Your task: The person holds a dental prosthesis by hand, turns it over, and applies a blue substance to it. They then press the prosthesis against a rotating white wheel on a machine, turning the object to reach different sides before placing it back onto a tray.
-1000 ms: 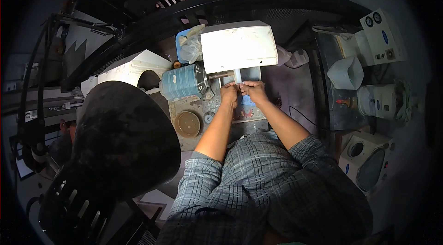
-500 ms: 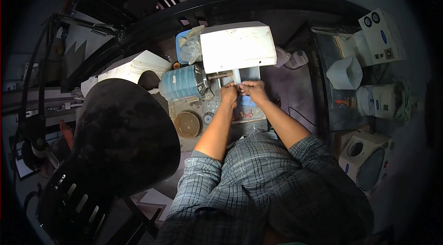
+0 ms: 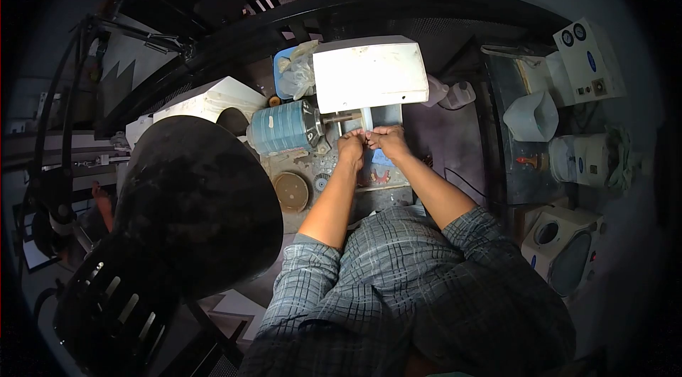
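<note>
My left hand (image 3: 352,147) and my right hand (image 3: 388,141) meet just below a white polishing wheel (image 3: 366,119). Fingers of both are pinched together around something small that they mostly hide, close to or touching the wheel's lower edge. The wheel sits on the shaft (image 3: 341,118) of a blue-wrapped motor (image 3: 284,126), under a white hood (image 3: 369,75). On the tray beneath my wrists lie a reddish-pink piece that looks like a denture (image 3: 381,176) and something blue (image 3: 382,157).
Left of my forearm stand a round brown bowl (image 3: 291,192) and a small round brush-like wheel (image 3: 322,182). A large black lamp shade (image 3: 199,199) looms at the left. Behind are a blue basin with plastic bags (image 3: 297,77). Several white machines (image 3: 590,61) line the right side.
The camera view has shifted slightly. Both hands stay together below the wheel, with only small changes in finger position.
</note>
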Tool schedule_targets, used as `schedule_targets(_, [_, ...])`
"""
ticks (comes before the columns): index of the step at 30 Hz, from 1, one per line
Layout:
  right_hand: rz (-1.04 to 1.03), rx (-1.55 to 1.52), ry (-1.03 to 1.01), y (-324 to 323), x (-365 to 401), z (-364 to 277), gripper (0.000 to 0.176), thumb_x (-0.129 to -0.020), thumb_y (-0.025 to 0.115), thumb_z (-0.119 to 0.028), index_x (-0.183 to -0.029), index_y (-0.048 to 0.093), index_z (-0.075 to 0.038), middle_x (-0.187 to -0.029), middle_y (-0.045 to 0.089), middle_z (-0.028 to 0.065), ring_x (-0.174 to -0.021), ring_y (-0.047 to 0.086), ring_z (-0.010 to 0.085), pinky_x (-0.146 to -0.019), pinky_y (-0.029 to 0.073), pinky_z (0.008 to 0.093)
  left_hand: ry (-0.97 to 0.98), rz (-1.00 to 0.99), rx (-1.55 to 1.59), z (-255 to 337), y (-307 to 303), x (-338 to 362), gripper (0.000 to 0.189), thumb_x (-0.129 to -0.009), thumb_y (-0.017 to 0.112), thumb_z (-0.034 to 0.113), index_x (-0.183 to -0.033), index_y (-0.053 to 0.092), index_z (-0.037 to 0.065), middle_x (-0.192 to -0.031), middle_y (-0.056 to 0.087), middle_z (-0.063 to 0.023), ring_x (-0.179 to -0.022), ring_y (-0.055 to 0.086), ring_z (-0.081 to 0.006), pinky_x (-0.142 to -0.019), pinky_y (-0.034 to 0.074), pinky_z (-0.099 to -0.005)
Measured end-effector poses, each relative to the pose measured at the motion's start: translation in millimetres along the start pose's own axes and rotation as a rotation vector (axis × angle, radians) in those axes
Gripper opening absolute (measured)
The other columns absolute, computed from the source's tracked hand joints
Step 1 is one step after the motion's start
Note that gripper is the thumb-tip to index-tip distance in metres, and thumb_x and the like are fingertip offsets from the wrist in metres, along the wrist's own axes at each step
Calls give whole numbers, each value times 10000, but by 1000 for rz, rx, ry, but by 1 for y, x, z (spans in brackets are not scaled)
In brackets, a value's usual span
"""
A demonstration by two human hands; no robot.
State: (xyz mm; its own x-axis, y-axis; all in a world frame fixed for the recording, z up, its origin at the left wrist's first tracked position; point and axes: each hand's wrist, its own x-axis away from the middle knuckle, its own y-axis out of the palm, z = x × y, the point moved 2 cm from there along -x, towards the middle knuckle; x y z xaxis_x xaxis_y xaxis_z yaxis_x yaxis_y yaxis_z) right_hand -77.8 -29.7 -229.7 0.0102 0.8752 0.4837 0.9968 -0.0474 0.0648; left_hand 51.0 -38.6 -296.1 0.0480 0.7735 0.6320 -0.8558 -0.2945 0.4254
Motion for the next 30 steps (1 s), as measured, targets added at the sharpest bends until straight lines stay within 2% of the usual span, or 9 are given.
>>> schedule_targets(5, [31,-80,29,-2,-3,8,235,-860,773,-84,-979,701,105,-849,723,120,-672,681,150,-587,563,255,36,51,-141,17,15,16,101,-904,585,-56,-885,671,-7,-808,691,-88,-661,633,-157,-604,525,-282])
schedule_targets(15, [106,-111,9,-9,7,7,307,-854,786,-89,-1061,692,118,-884,729,119,-684,668,131,-602,568,244,50,54,-198,18,25,23,99,-842,626,-82,-825,669,5,-778,681,-69,-640,611,-137,-594,494,-264])
schedule_targets(18, [73,-45,-72,-12,9,6,266,-877,762,-97,-1068,715,83,-880,738,103,-697,667,119,-615,565,245,60,41,-171,23,31,37,115,-849,599,-90,-839,664,4,-787,677,-62,-660,606,-136,-609,493,-268])
schedule_targets(24, [20,178,-196,-20,16,-5,204,-913,720,-113,-1053,747,32,-870,745,77,-709,663,106,-641,557,252,51,-67,-88,15,27,40,106,-956,578,-12,-888,659,-8,-819,683,-75,-705,614,-146,-650,500,-279])
schedule_targets(28, [-3,159,-227,-19,16,-16,214,-910,719,-102,-1054,737,55,-858,742,87,-700,663,108,-635,559,257,58,-81,-106,18,28,44,105,-981,596,50,-927,657,-17,-839,693,-93,-697,620,-158,-650,502,-280])
schedule_targets(30, [12,165,-160,-19,13,-16,210,-904,721,-84,-1031,729,82,-845,738,102,-680,674,124,-624,563,256,54,-65,-103,20,30,46,101,-980,600,55,-943,656,-20,-844,696,-97,-695,621,-161,-648,502,-280])
